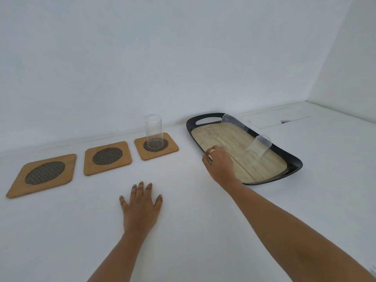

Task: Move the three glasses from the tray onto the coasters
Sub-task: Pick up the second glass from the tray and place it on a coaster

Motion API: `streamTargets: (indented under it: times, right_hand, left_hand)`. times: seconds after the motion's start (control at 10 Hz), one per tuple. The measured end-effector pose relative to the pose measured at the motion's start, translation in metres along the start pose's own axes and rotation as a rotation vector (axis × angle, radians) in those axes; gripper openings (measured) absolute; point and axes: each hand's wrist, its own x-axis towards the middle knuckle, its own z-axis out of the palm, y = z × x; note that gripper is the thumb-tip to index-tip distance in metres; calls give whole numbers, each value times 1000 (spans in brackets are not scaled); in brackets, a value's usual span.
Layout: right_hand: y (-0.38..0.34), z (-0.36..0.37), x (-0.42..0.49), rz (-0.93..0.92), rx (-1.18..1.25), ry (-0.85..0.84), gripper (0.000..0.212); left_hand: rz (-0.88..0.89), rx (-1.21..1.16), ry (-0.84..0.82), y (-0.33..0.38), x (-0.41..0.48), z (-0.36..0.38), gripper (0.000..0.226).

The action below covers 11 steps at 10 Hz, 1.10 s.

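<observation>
Three wooden coasters with dark mesh centres lie in a row on the white table: the left coaster (41, 175), the middle coaster (107, 157) and the right coaster (171, 148). One clear glass (153, 130) stands upright on the right coaster. The black-rimmed tray (223, 137) with a wood-look base holds two more clear glasses, the far glass (234, 121) near its back rim and the near glass (258, 147) toward its right side. My right hand (218, 161) hovers at the tray's left edge, fingers curled, holding nothing. My left hand (140, 204) rests flat on the table, fingers spread.
A white wall runs behind the coasters and tray. A second wall meets it at the right, past the tray. A slot or gap (284, 121) shows in the surface behind the tray.
</observation>
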Motion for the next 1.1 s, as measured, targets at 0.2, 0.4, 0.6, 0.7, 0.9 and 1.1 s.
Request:
streamTargets:
  times: [0.2, 0.4, 0.6, 0.7, 0.9, 1.1]
  right_hand:
    - [52, -37, 17, 285, -338, -154, 54]
    - [72, -51, 13, 403, -412, -328, 60]
    - [68, -61, 9, 365, -477, -32, 42]
    - [67, -64, 11, 454, -405, -8, 43]
    - [76, -68, 15, 529, -288, -211, 47]
    - [77, -73, 19, 484, -326, -218, 38]
  left_hand:
    - [10, -20, -2, 1, -3, -3, 56]
    - [15, -17, -2, 1, -4, -5, 56]
    - [18, -23, -4, 1, -3, -5, 56]
    - [15, -22, -3, 0, -2, -3, 56]
    - [14, -35, 5, -1, -1, -2, 56]
    - [15, -48, 13, -2, -1, -1, 56]
